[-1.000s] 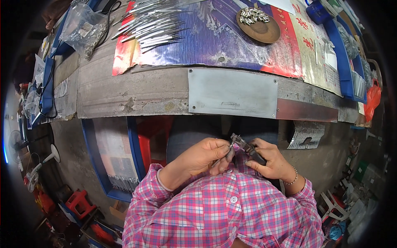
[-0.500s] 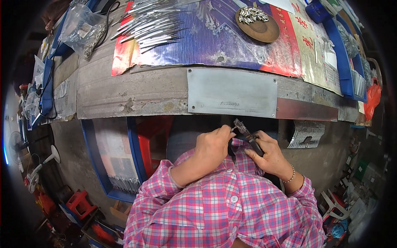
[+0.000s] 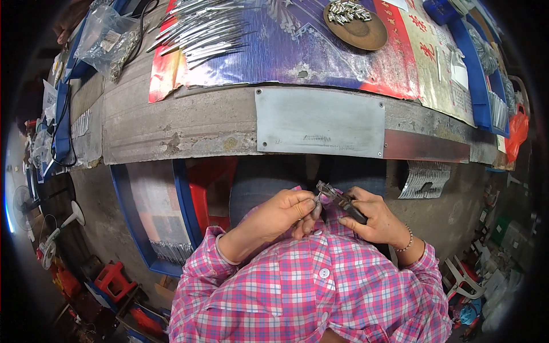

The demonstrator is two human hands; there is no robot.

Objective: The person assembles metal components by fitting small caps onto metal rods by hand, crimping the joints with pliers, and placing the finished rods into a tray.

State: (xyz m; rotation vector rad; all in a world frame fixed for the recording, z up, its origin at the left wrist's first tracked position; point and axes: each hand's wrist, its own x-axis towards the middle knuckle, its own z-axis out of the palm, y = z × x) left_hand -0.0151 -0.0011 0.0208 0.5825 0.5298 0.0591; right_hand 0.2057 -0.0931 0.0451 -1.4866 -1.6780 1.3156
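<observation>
The worn bench (image 3: 183,134) stretches across in front of the person, a bright printed sheet (image 3: 274,66) spread over its top. Below its edge sits the pink plaid shirt (image 3: 291,274), and to the left a long blue tray (image 3: 186,197) stands beside the seat. A pale plate (image 3: 320,117) is fixed to the bench front. A loose heap of thin metal rods (image 3: 200,37) lies on the sheet; I'd say a bump could slide them apart, since nothing I can see fences them in.

The left hand (image 3: 271,217) has thumb and forefinger pressed together; the right hand (image 3: 374,220) is wrapped around a dark handle. Up on the sheet rests a round brown dish (image 3: 369,37).

That handle belongs to a plier-like tool (image 3: 354,212), held over the lap, its head meeting the left fingertips. Fingers so near could get nipped if the right hand squeezes while they're misplaced.

Short silvery bits (image 3: 349,12) fill one side of the dish. Smallest is the slim piece (image 3: 315,199) the left hand seems to pinch by the tool's head, too tiny to make out; a loose pinch could drop it into the lap.
</observation>
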